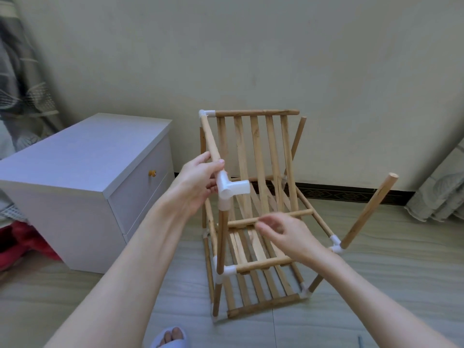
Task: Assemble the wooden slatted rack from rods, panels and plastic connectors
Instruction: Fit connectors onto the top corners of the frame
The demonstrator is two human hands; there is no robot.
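Rack (253, 209): half-built wooden slatted frame, standing on the floor (376, 285) in front of me, to the right of the white cabinet (82, 172) and near the wall.
Upright panel (258, 156): slatted, leaning back at the far side of the rack; top rail ends in a white corner connector (206, 113) at its left.
My left hand (198, 182): fingers curled round the rod (211, 141) that slopes down from that corner connector, gripping just above the white T-connector (229, 188).
T-connector: one socket faces right with nothing in it; a vertical rod (221, 239) runs down from it to a lower connector (227, 271).
My right hand (283, 234): over the middle of the rack, fingertips drawn together at a horizontal rail (271, 218); blurred, so I cannot tell whether it pinches the rail.
Loose-ended rod (369, 212): rises slanted from a connector (336, 246) on the rack's right side.
Lower panel (261, 285): slats lying low in the rack.
Slipper (169, 337): my foot, on the floor nearer to me than the rack.
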